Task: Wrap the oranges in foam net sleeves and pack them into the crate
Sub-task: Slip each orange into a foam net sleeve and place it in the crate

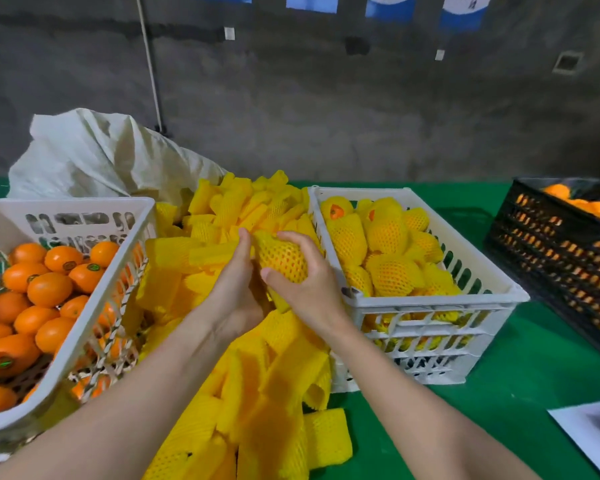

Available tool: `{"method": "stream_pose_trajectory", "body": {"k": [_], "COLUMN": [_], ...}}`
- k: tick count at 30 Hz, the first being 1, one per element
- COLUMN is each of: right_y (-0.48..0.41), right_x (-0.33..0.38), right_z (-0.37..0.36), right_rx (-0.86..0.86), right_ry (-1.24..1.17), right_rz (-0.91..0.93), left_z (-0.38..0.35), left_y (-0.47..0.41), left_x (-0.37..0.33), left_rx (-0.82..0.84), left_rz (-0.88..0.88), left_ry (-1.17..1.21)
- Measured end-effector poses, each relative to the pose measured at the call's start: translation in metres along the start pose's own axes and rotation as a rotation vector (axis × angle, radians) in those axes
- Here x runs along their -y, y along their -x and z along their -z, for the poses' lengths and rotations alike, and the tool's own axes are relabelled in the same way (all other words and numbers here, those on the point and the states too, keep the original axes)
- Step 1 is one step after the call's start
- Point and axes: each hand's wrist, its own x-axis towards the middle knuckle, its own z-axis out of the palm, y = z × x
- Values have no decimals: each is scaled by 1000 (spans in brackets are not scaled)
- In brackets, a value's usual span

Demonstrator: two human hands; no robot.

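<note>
Head view, single frame.

- Both hands met over the middle of the green table (520, 393), above a loose pile of yellow foam sleeves (257, 382).
- One orange (284, 259), already inside a yellow net sleeve, sat between the two hands, just left of the white crate (430, 301) and not yet in it.
- Left hand (236, 292): fingers curled round the left side of the sleeved orange, thumb pointing up; gripping.
- Right hand (307, 289): fingers arched over the top and right side of the same orange, thumb pressed on the near face; gripping.
- White crate, right of the hands: held many wrapped oranges (388, 237), piled close to the rim.
- White basket (66, 202), left of the pile, tilted: held bare oranges (49, 289), several with small stickers.
- White sack (94, 154) stood behind the basket and pile.
- Black crate (534, 237) at far right, well apart from the white one, also held oranges.
- Sheet of paper (596, 434) lay at the near right edge.
</note>
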Motion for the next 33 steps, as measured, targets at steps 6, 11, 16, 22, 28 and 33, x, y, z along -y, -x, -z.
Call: {"method": "stream_pose_trajectory", "body": {"k": [6, 11, 16, 22, 28, 33], "right_y": [-25, -42, -49, -56, -54, -65], "right_x": [-11, -46, -78, -88, -72, -20], "right_z": [74, 162, 195, 198, 184, 121], "right_rx": [-450, -635, -316, -109, -372, -518], "right_ry": [187, 733, 1039, 1088, 1005, 682], "right_rz": [36, -221, -497, -711, -439, 229], "left_z": [-57, -67, -58, -48, -43, -15], "left_y": [-20, -41, -42, -41, -28, -8], "left_x": [34, 62, 57, 53, 48, 11], "left_rx": [12, 194, 303, 375, 384, 373], "left_rz": [-348, -644, -618, -634, -643, -652], "left_ry": [-572, -1471, -1555, -1518, -1551, -1573]}}
